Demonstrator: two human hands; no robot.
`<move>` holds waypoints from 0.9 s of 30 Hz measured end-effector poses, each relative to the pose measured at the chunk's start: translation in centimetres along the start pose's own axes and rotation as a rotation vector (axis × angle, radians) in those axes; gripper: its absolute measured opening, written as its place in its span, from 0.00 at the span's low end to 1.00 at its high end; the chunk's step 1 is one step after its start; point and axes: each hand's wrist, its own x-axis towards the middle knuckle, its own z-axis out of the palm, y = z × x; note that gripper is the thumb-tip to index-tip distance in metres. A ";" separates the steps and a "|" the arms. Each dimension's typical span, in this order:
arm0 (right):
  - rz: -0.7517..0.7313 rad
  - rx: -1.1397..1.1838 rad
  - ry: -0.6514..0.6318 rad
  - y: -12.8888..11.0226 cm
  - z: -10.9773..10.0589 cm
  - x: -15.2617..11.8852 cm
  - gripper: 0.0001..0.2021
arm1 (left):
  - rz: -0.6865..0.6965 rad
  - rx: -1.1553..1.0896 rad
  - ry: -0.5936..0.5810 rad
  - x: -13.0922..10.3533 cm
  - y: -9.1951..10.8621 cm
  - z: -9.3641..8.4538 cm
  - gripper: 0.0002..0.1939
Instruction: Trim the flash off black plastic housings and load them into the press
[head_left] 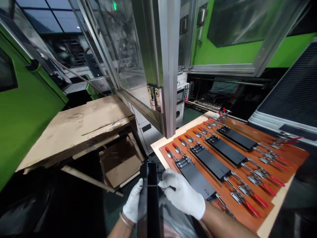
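Observation:
A long black rectangular part (pixel 152 205) stands on end, pointing away from me, in front of my body. Along its left side, my left hand (pixel 133 201), in a white glove, grips it with the thumb near the upper edge. My right hand (pixel 182 195), also white-gloved, is closed around a thin dark rod-like tool (pixel 151 186). The rod lies across the part's face, and its far end reaches my left thumb. A short dark end (pixel 172 188) shows at my right fingers. The tool's exact kind cannot be made out.
To the right, an orange board (pixel 284 158) carries several flat black parts (pixel 210 162) held by red-handled toggle clamps (pixel 252 208). A cardboard-covered table (pixel 81 122) stands left. A metal-framed door corner (pixel 168 99) juts in ahead, above the board's near corner.

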 end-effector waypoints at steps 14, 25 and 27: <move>0.109 0.035 0.062 1.5 -1.1 1.7 0.08 | -0.002 0.017 0.192 -0.2 0.1 1.9 0.12; 0.080 0.149 -0.240 -2.3 -0.3 -2.1 0.10 | 0.142 0.013 0.190 0.7 2.1 3.9 0.19; 0.097 0.138 -0.160 -2.0 -0.2 -1.9 0.10 | 0.141 -0.044 0.152 0.8 2.1 3.9 0.14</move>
